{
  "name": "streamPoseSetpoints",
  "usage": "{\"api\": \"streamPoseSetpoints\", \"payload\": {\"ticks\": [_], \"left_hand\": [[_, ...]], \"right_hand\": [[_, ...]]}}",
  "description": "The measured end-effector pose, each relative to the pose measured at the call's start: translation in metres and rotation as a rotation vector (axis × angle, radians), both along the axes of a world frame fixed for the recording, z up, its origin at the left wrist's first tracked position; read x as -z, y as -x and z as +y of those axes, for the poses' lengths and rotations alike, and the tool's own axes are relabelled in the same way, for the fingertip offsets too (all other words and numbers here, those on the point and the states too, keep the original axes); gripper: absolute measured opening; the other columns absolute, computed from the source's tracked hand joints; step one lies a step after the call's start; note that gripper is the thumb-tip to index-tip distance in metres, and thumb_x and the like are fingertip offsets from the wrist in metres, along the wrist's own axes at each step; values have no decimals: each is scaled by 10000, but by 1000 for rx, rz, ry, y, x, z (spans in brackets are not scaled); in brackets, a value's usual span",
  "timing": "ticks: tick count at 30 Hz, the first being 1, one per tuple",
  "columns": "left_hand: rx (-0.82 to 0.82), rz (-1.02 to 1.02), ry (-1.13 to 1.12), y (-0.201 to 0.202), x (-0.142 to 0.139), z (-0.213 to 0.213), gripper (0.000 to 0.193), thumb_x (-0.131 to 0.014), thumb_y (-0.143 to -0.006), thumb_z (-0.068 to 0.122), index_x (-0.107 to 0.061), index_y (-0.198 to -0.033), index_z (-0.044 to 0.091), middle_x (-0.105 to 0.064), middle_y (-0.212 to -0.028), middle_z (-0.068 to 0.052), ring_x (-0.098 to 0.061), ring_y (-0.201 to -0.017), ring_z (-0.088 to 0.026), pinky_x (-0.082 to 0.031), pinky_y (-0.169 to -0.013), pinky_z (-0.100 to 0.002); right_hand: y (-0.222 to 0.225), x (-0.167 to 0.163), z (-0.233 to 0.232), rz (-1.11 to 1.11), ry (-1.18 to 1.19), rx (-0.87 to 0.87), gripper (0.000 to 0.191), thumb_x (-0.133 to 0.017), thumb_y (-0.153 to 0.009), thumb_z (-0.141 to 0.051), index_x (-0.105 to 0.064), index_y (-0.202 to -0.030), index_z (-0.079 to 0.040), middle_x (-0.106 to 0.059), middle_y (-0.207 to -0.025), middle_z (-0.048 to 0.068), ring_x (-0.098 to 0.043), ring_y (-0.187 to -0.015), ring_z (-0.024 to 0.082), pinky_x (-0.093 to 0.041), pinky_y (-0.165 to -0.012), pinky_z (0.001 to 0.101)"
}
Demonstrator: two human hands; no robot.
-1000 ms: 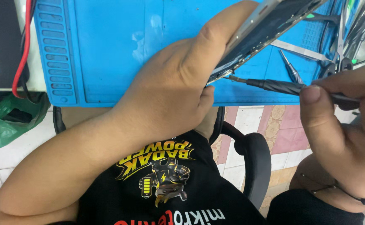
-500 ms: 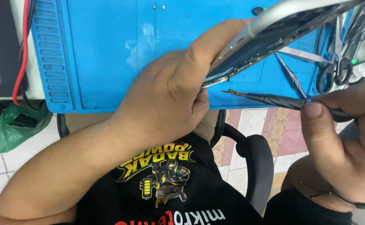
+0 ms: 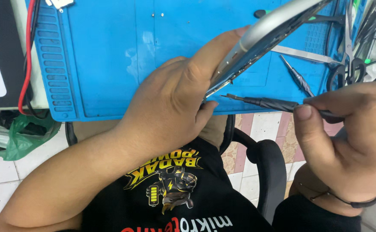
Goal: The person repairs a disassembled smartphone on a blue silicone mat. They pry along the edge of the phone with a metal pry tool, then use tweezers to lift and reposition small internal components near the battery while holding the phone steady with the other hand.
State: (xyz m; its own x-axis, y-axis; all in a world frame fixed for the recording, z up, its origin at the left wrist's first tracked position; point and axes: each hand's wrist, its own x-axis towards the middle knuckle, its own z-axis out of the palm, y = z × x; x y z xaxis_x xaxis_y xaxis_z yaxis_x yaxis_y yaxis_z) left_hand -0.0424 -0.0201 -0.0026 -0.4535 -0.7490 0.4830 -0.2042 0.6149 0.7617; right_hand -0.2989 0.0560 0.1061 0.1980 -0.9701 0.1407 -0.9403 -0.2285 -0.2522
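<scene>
My left hand (image 3: 175, 103) grips a silver phone body (image 3: 274, 32) by its lower end and holds it tilted on edge above the blue work mat (image 3: 110, 56). The phone's open inner side faces right. My right hand (image 3: 351, 137) pinches a thin dark screwdriver (image 3: 269, 103) between thumb and fingers. Its tip points left, just below the phone's bottom corner, close to my left thumb.
On the mat's right part lie metal tweezers (image 3: 301, 53), a second small screwdriver (image 3: 297, 77), scissors (image 3: 347, 64) and other tools. Red and black wires (image 3: 27, 60) run down the mat's left edge. A green bag (image 3: 20, 133) lies on the tiled floor; a black chair armrest (image 3: 265, 163) is below.
The phone has risen and tilted a little more. My right hand has shifted the screwdriver slightly, its tip staying near the phone's lower corner.
</scene>
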Motion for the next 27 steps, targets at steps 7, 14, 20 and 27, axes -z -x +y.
{"api": "streamPoseSetpoints", "payload": {"ticks": [7, 14, 20, 27], "left_hand": [[20, -20, -26, -1, 9, 7, 801, -705, -978, -77, -162, -1525, 143, -447, -1563, 28, -656, -1016, -258, -537, -930, -374], [-30, -6, -9, 4, 14, 11, 658, -580, -1076, -70, -171, -1524, 186, -489, -1531, 66, -684, -1025, -225, -539, -922, -336], [-58, 1, 5, 8, 16, 12, 652, -541, -1083, -78, -161, -1527, 212, -502, -1518, 88, -691, -1063, -195, -542, -945, -316], [-62, 4, 29, 8, 20, 13, 646, -523, -1080, -81, -145, -1528, 191, -468, -1549, 81, -687, -1087, -186, -539, -952, -309]], "right_hand": [[-12, 0, -2, 26, 21, 0, 148, -807, -1047, 42, -663, -1070, 19, -598, -996, 119, -570, -851, 210, -428, -747, 270], [-12, -1, -6, 63, 34, -41, 144, -796, -1038, 51, -662, -1082, 24, -585, -993, 119, -568, -859, 212, -431, -757, 275], [-17, 0, -1, 100, 51, -12, 149, -816, -1030, 41, -679, -1086, 19, -592, -998, 115, -562, -852, 203, -421, -740, 272], [-19, -3, -3, 136, 59, -47, 155, -819, -1019, 45, -694, -1106, 19, -603, -1024, 123, -567, -850, 203, -430, -737, 273]]}}
